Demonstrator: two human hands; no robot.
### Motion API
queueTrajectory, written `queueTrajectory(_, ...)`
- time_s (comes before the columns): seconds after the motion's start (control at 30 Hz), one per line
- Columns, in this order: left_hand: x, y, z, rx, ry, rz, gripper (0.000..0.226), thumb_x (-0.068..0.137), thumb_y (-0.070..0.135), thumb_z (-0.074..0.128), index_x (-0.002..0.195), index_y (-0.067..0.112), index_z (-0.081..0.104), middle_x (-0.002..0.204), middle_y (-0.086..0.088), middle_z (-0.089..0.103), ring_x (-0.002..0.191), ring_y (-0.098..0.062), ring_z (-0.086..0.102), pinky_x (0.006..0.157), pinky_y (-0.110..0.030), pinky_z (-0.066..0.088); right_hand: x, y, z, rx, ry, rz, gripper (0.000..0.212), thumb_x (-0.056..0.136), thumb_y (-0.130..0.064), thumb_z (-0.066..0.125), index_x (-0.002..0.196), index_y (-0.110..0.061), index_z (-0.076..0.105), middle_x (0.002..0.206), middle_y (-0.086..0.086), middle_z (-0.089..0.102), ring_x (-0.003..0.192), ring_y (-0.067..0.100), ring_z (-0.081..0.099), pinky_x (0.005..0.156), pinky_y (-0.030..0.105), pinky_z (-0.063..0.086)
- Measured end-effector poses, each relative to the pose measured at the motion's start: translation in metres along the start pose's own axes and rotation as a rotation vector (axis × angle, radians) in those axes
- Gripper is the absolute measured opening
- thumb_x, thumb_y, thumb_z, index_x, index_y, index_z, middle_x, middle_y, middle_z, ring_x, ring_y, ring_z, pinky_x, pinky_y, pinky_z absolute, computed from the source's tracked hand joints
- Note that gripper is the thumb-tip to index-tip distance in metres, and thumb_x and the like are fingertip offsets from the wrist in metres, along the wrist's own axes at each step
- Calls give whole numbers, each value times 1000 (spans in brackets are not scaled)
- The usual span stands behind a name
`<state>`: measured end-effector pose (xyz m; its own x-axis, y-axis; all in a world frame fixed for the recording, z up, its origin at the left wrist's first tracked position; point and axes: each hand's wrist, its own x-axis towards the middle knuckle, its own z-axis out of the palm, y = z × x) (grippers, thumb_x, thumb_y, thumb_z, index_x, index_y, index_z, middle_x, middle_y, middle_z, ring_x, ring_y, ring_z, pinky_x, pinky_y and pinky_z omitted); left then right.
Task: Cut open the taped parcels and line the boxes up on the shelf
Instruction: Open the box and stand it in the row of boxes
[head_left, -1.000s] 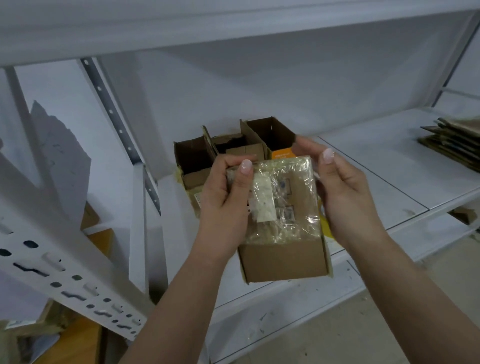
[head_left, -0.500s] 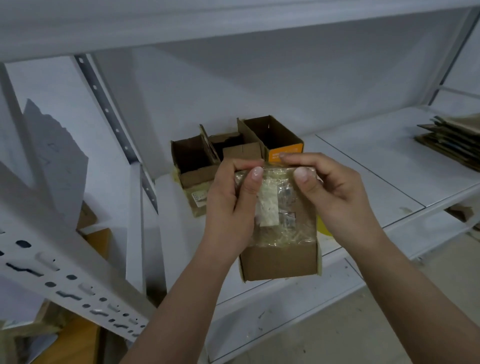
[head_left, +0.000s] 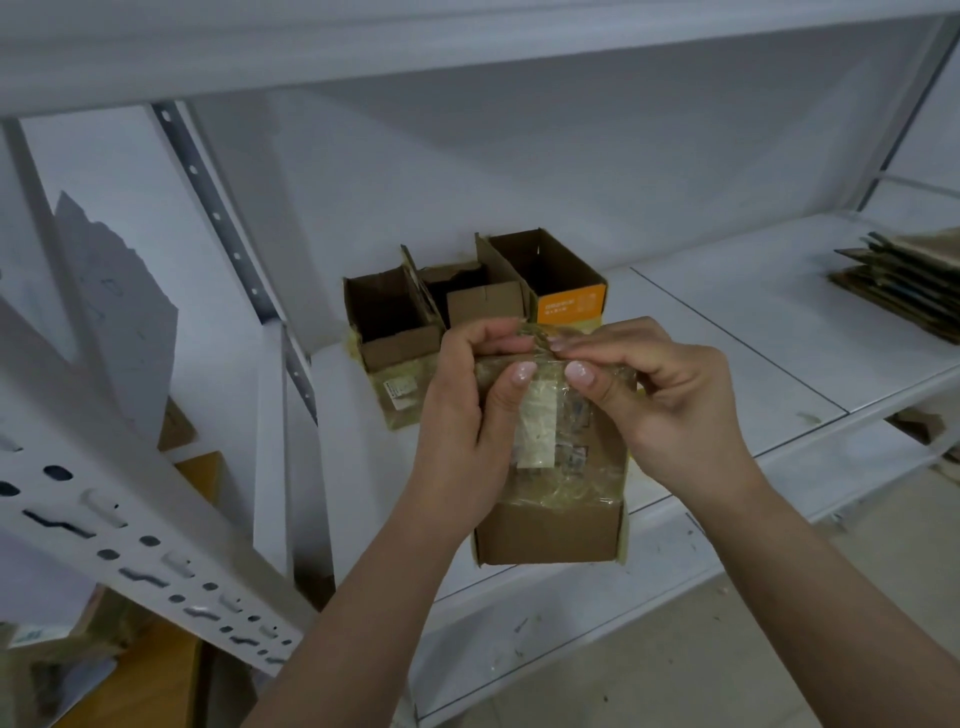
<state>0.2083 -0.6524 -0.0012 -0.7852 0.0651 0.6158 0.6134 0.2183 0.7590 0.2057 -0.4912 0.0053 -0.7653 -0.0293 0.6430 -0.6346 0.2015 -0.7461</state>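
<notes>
Opening step: left hand and right hand both pinch the top edge of the taped parcel, held above the shelf front. Three opened boxes stand behind. Next, judged: part the tape, no cutter visible.

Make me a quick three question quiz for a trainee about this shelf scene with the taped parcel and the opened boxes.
1. True or false: both hands pinch the top edge of the taped parcel.
2. How many opened boxes stand on the shelf behind the parcel?
3. Which opened box has an orange front: A, the left one; B, the middle one; C, the right one?

Key
1. True: the left hand and the right hand both grip its top edge.
2. Three.
3. C, the orange-fronted box.
</notes>
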Motion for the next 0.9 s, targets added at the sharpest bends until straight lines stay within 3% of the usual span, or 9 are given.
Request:
queueTrajectory(0.13,-1,0,1,7,-14,36,33,102,33,41,124,10,45,111,0,60,105,0,58,86,-11,44,-2,0,4,60,-68,71,17,80,-18,73,96,-22,71,109,-3,72,111,17,65,96,42,52)
queueTrajectory(0.3,-3,-2,5,57,-35,31,26,102,22,43,125,9,45,114,-10,60,108,-8,58,90,-18,45,-8,3,10,60,17,48,10,80,-11,74,88,-16,72,101,2,72,107,18,67,95,40,52)
queueTrajectory(0.47,-2,-5,8,173,56,45,30,99,32,46,122,13,52,120,-7,56,113,-12,52,93,-12,38,-11,2,14,-37,91,-61,11,82,-12,72,91,-17,71,106,-5,71,111,19,60,93,29,50)
queueTrajectory(0.57,-1,-5,12,158,35,12,24,102,33,44,109,18,60,112,0,62,108,-9,56,88,-13,42,-12,2,16,-124,97,-65,13,84,-7,72,92,-18,70,108,-4,69,113,22,59,95,37,50)
queueTrajectory(0.63,1,-10,9,108,22,6,15,100,24,46,104,20,61,107,3,64,103,-10,60,86,-19,47,-11,1,10,-91,-1,-18,12,88,-10,68,95,-19,70,112,-2,68,116,20,61,98,42,50)
queueTrajectory(0.7,4,-16,-1,110,-4,27,17,98,18,46,103,14,62,108,1,64,105,-12,60,88,-22,47,-4,-1,-6,-8,-145,57,17,87,-18,66,104,-19,69,118,-1,68,118,15,61,99,38,49)
queueTrajectory(0.83,14,-21,-24,66,-116,84,23,101,17,43,103,6,63,107,-6,67,111,-15,62,94,-29,48,17,2,-51,-127,-534,203,72,71,-37,81,135,-32,48,134,-20,56,127,-2,49,99,8,37)
queueTrajectory(0.9,19,-20,-33,-26,-218,107,28,102,23,41,104,4,62,108,-6,67,115,-17,62,99,-30,47,25,7,-66,-166,-750,327,97,65,-30,87,143,-38,32,140,-30,45,128,-8,44,98,7,37)
